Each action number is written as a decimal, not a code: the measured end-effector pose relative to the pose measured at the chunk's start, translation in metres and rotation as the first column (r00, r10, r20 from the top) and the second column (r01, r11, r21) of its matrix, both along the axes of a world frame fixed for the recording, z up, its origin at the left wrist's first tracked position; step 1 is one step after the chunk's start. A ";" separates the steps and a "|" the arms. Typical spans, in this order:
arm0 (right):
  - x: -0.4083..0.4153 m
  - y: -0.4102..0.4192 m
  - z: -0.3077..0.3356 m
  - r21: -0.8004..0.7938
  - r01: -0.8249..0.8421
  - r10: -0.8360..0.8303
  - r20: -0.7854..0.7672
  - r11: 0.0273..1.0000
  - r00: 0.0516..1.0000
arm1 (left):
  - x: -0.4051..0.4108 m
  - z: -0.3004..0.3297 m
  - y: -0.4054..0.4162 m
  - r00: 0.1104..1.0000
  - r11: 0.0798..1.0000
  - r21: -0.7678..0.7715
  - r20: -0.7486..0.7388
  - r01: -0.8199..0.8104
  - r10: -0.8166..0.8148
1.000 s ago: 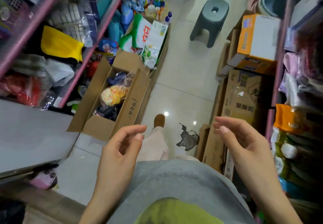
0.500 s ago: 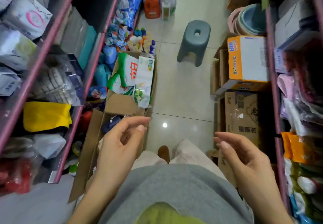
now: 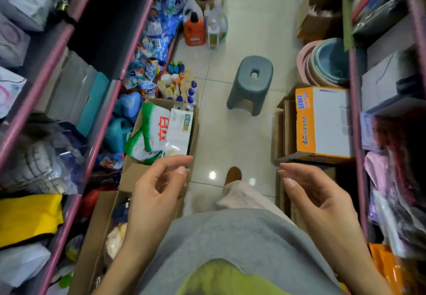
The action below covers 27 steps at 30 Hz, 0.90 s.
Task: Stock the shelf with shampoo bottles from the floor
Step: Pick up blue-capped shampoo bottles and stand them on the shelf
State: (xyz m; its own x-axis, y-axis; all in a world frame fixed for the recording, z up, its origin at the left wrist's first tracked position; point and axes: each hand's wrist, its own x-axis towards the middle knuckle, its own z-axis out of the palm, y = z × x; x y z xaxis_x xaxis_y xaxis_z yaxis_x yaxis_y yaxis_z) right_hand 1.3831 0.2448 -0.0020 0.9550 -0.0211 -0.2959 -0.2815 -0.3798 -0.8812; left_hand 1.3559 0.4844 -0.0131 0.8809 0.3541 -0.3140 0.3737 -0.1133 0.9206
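Soft overhead light glints in small white spots on the glossy pale tiled floor (image 3: 251, 29); pink-framed store shelves (image 3: 101, 138) bow and smear with wide-angle blur toward both side edges.

Glossy tiled floor (image 3: 242, 18), matt plastic stool (image 3: 251, 85), brown cardboard boxes (image 3: 136, 177), crinkly plastic packets (image 3: 159, 131).

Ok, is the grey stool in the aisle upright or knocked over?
Upright. The grey stool stands on the tiled floor with its seat, and the hole in it, facing up and its legs below. Nothing touches it.
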 end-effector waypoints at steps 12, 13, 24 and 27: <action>0.185 0.001 0.017 0.081 -0.106 0.095 0.131 0.991 0.987 | 0.150 0.000 -0.020 0.996 0.996 -0.029 0.009 -0.085 0.085; 0.196 0.002 0.016 0.087 -0.105 0.094 0.123 0.991 0.988 | 0.160 0.000 -0.019 0.995 0.995 -0.032 0.006 -0.095 0.095; 0.341 0.054 0.002 0.043 -0.110 0.105 0.105 0.993 0.989 | 0.312 -0.006 0.036 0.992 0.994 0.008 0.074 -0.107 0.107; 0.378 0.076 0.002 0.024 -0.127 0.124 0.092 0.992 0.988 | 0.359 -0.001 0.063 0.989 0.994 0.003 0.099 -0.109 0.108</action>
